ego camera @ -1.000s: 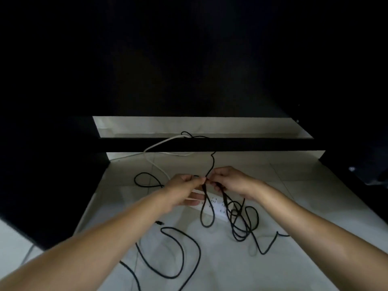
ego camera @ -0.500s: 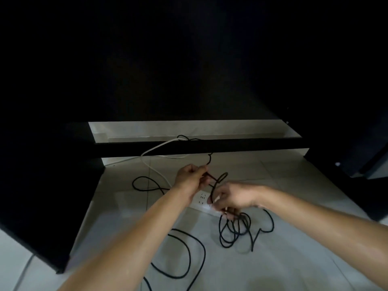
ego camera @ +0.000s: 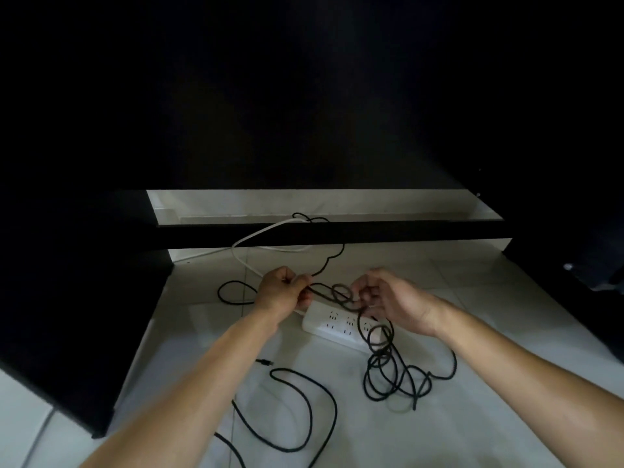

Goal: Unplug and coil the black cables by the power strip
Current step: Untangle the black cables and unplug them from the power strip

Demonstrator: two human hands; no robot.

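floor [ego camera: 439, 434]: pale tiles, dimly lit | desk [ego camera: 304, 96]: dark, fills upper view | crossbar [ego camera: 405, 233]: black, runs left to right low across | wall [ego camera: 304, 202]: pale strip behind crossbar | side panel [ego camera: 67, 315]: dark, at left

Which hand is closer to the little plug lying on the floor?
Left. The left hand is above the loose plug, just past it. The right hand is farther off to the right, over the white power strip.

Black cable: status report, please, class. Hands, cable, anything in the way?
Left hand and right hand both pinching black cable. Loops dangling over power strip. Second cable loose on floor.
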